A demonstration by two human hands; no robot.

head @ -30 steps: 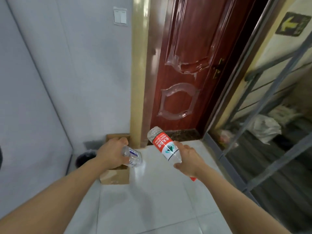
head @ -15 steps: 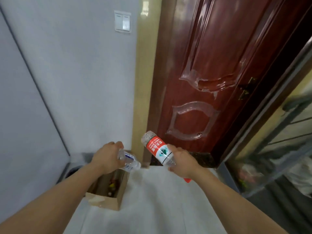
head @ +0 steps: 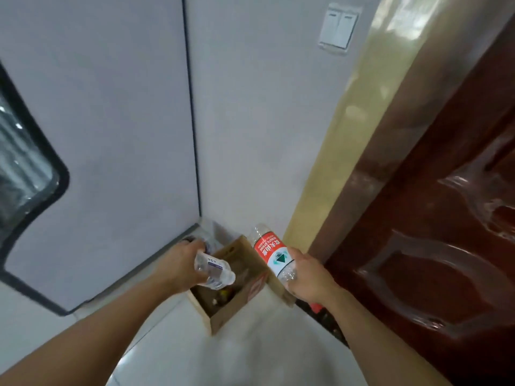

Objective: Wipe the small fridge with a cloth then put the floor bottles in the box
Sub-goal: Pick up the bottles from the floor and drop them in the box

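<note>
An open cardboard box [head: 227, 316] stands on the floor in the corner, with some small items inside. My left hand [head: 181, 267] grips a small clear bottle with a white and purple label [head: 214, 270], held on its side right above the box opening. My right hand [head: 305, 277] grips a taller clear bottle with a red and white label [head: 271, 253], tilted base-up over the box's right edge; its red cap end peeks out below my wrist.
A white appliance door with a dark window [head: 25, 174] fills the left. A dark bin with a plastic liner [head: 206, 238] sits behind the box. A glossy red-brown door [head: 434, 218] and yellowish frame [head: 348, 135] are on the right. White floor tiles [head: 250, 355] lie below.
I have stepped closer to the corner and the view has swung left. Both hands with their bottles now hover over the box instead of in front of it.
</note>
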